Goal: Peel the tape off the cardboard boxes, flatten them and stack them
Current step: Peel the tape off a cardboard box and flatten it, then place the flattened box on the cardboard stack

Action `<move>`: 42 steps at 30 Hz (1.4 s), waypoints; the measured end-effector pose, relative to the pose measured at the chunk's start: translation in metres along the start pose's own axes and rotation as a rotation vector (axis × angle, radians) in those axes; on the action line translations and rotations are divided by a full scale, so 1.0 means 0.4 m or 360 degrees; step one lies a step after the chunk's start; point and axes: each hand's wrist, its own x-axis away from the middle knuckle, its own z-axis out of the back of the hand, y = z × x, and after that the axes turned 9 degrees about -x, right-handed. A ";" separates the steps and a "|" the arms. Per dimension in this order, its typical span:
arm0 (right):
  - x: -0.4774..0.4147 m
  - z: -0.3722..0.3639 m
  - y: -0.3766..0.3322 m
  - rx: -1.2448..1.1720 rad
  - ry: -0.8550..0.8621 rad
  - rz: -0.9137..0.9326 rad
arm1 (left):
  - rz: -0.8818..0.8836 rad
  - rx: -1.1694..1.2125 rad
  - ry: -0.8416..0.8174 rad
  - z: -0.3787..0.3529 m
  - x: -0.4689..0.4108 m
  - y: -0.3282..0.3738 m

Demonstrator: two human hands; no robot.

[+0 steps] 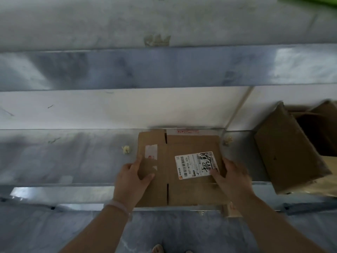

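Stacking seems the aim: the left hand (131,178) and right hand (231,176) each grip an opposite edge of the flattened cardboard box (182,190), lying label-up on the near stone step (73,157). An unflattened box (284,148) waits right.

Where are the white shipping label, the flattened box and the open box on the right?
shipping label (197,165), head view, printed middle.
flattened box (191,190), head view, bare cardboard below the label.
open box (284,152), head view, left wall.

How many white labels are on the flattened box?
2: a shipping label by the right hand, a small sticker by the left hand. The flattened box's underside is hidden.
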 end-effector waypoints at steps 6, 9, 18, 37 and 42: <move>0.034 0.050 0.011 -0.0963 -0.0094 -0.0211 | 0.0100 0.0371 -0.0116 0.028 0.046 0.016; 0.045 0.072 0.039 -0.1105 -0.0146 -0.0266 | 0.0074 0.0453 -0.0076 0.033 0.088 -0.001; 0.066 0.124 0.050 -0.1405 -0.0297 -0.0196 | 0.0169 0.0739 0.0095 0.046 0.179 -0.006; 0.108 -0.017 -0.272 -0.1400 -0.0384 0.0246 | 0.0426 0.0852 0.0548 0.214 0.256 -0.283; 0.173 -0.140 -0.451 -0.1411 -0.0455 0.0277 | 0.0492 0.0871 0.0602 0.302 0.271 -0.473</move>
